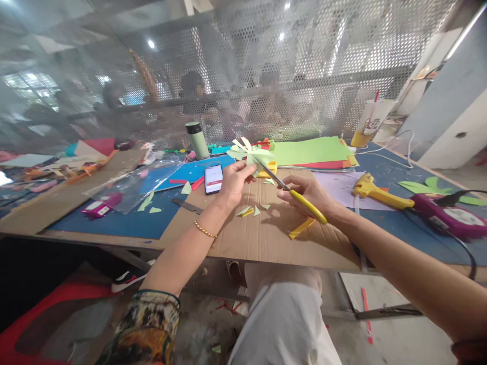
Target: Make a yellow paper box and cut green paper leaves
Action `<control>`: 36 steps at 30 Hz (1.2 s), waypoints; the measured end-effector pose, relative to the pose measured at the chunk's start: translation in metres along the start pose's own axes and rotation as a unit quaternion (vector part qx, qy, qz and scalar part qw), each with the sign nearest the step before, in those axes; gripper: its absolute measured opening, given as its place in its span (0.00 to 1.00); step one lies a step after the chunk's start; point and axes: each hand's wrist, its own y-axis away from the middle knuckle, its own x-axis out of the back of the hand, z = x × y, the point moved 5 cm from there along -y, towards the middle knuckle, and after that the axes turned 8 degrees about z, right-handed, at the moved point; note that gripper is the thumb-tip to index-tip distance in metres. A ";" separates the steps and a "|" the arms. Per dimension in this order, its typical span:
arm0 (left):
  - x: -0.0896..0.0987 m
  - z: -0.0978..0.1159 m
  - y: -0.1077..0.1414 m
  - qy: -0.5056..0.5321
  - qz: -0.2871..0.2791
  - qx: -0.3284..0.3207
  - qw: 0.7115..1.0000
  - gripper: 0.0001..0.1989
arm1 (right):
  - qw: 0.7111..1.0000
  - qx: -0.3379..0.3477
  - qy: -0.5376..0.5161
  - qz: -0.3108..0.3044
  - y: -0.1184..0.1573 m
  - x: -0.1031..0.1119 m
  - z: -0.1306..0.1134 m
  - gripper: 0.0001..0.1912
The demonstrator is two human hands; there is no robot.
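My left hand (236,178) pinches a piece of pale green paper (255,156) cut into strips that fan out at its far side. My right hand (304,191) is closed on scissors (306,205) with yellow handles. Their blades point up and left and reach the green paper; whether they are parted I cannot tell. Under both hands lies a brown cardboard sheet (236,243). On it are several small green scraps (256,210) and a yellow paper strip (302,228). A lit phone (213,179) lies just left of my left hand.
Green paper sheets (308,151) are stacked behind my hands. At right are a yellow glue gun (380,193), a purple power strip (451,215) and a drink cup (371,124). A green tumbler (197,141) stands at the back. A perforated screen (243,96) rises behind the table, with people beyond.
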 end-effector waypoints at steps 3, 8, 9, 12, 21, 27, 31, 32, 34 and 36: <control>0.000 0.000 0.000 0.011 -0.001 0.007 1.000 0.07 | 1.000 0.003 -0.001 0.001 0.000 0.000 0.000 0.34; 0.000 0.002 0.001 0.014 0.000 0.009 1.000 0.07 | 1.000 0.004 0.003 -0.005 -0.001 0.000 -0.001 0.34; 0.000 0.002 0.001 0.014 -0.001 0.010 1.000 0.07 | 1.000 0.003 0.005 -0.004 -0.001 0.000 -0.002 0.34; -0.001 0.003 0.002 0.019 -0.003 0.015 1.000 0.06 | 1.000 0.005 0.014 0.002 -0.001 0.001 -0.002 0.35; -0.002 0.003 0.003 0.047 -0.004 0.035 0.998 0.07 | 1.000 0.000 0.020 0.008 -0.001 0.001 -0.001 0.36; -0.003 0.003 0.003 0.048 -0.009 0.042 0.998 0.05 | 1.000 0.010 0.012 0.006 -0.001 0.001 -0.003 0.35; -0.003 0.002 0.002 0.058 -0.012 0.044 0.997 0.05 | 1.000 0.016 0.020 0.006 0.000 0.001 -0.004 0.35; -0.003 0.002 0.002 0.060 -0.014 0.045 0.997 0.05 | 1.000 0.017 0.022 0.005 0.000 0.002 -0.004 0.35; -0.003 0.003 0.002 0.063 -0.016 0.045 0.997 0.04 | 0.999 0.021 0.028 0.007 0.000 0.002 -0.005 0.36; -0.003 0.002 0.003 0.065 -0.018 0.050 0.996 0.03 | 0.999 0.024 0.031 0.009 0.001 0.002 -0.005 0.36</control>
